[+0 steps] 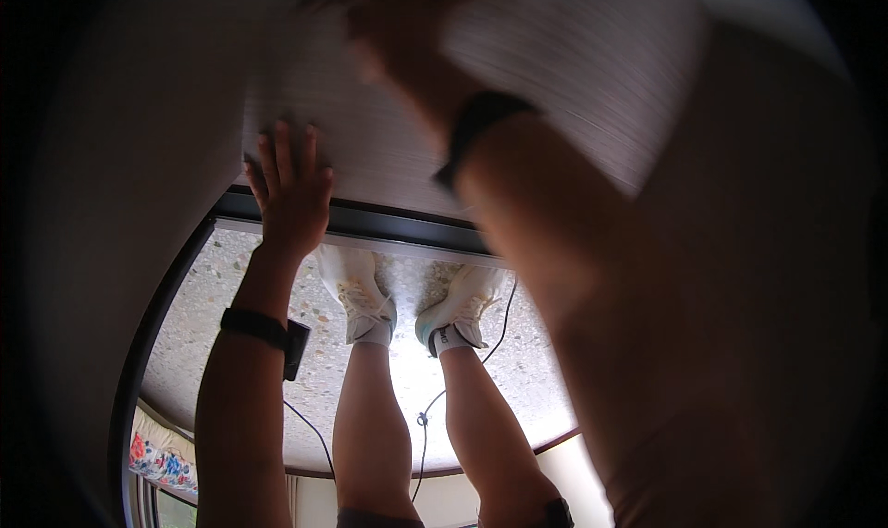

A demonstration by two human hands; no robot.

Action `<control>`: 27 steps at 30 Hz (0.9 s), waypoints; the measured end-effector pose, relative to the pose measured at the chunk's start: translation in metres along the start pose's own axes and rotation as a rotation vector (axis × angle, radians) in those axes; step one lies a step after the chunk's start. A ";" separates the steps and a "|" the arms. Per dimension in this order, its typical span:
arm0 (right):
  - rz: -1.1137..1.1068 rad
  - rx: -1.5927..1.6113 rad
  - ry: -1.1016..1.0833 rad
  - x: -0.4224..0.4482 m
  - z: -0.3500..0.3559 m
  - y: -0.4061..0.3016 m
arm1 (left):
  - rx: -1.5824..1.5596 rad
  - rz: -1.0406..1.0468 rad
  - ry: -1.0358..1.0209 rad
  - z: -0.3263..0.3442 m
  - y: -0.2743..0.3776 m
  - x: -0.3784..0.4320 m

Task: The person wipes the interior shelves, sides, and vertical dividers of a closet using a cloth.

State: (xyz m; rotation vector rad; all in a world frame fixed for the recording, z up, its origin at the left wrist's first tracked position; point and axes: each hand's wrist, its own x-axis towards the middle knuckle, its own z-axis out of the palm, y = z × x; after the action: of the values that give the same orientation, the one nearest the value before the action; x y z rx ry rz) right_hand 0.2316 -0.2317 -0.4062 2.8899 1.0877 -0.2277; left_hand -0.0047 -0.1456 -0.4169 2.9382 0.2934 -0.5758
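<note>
My left hand lies on a wood-grain board close to its dark front edge. Its fingers are spread, with nothing in them. Higher up, my right hand reaches over the same board. That hand is dark and motion-blurred, so its fingers and anything in them cannot be made out. Around my left wrist is a black strap with a small dark device. Another black band circles my right wrist.
Dark panels rise at the left and right of the board. A black edge strip runs along its front. Below are my white shoes on a speckled terrazzo floor, a thin black cable and floral fabric.
</note>
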 end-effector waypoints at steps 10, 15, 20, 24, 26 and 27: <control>-0.296 0.146 0.115 -0.073 0.018 0.033 | -0.025 0.055 0.047 0.019 -0.012 0.001; 0.063 0.107 0.268 -0.138 0.047 0.249 | -0.010 0.031 0.071 0.014 -0.013 0.000; 0.263 -0.125 0.235 -0.271 0.079 0.331 | -0.054 0.063 0.079 0.005 -0.003 0.008; 0.776 -0.037 -0.140 -0.185 0.062 0.194 | -0.002 -0.062 0.057 -0.002 -0.009 -0.009; 0.714 0.054 0.180 -0.179 0.068 0.193 | -0.095 0.056 0.102 -0.006 0.010 0.010; 0.556 0.205 0.491 -0.175 0.096 0.188 | -0.109 0.098 0.116 -0.005 0.017 0.014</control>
State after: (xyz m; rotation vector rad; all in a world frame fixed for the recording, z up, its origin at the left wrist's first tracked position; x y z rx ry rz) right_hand 0.2138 -0.4960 -0.4756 3.3791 0.2425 0.4355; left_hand 0.0133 -0.1588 -0.4158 2.8659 0.1844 -0.3656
